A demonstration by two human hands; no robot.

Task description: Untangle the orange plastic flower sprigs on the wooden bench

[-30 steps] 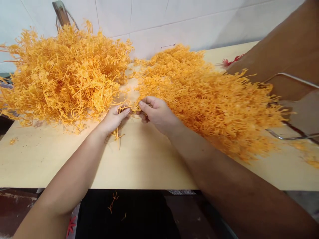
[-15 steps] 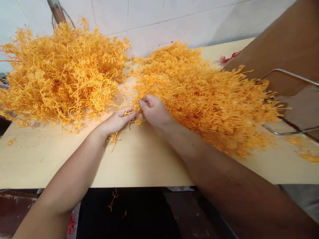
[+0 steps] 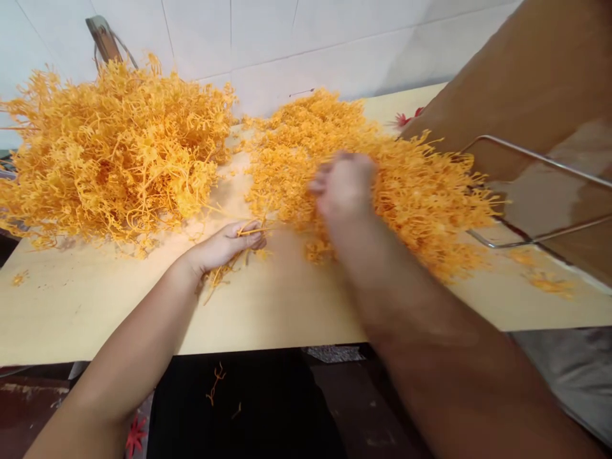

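My left hand [image 3: 229,243] is closed around thin orange stems [image 3: 251,231] near the middle of the table, with loose orange strands hanging below the palm. My right hand [image 3: 347,185] is over the near side of the right heap of orange flower-like plastic pieces [image 3: 411,185]. Motion smears its fingers, so whether it holds anything cannot be made out. A taller, bushier heap of orange branching sprays [image 3: 115,153] stands left of my left hand, and one thin stem reaches from it towards that hand.
The pale table [image 3: 306,306] backs onto a white tiled wall [image 3: 268,38]. At the right stand a brown cardboard sheet [image 3: 526,83] and a bent metal rod [image 3: 535,155]. Loose orange pieces [image 3: 549,282] lie near them. A few orange bits rest on the black cloth [image 3: 248,408] below.
My right hand has left the spot beside my left hand and moved right and away, onto the right heap. My left hand stays in place with its stems. The view has shifted slightly.
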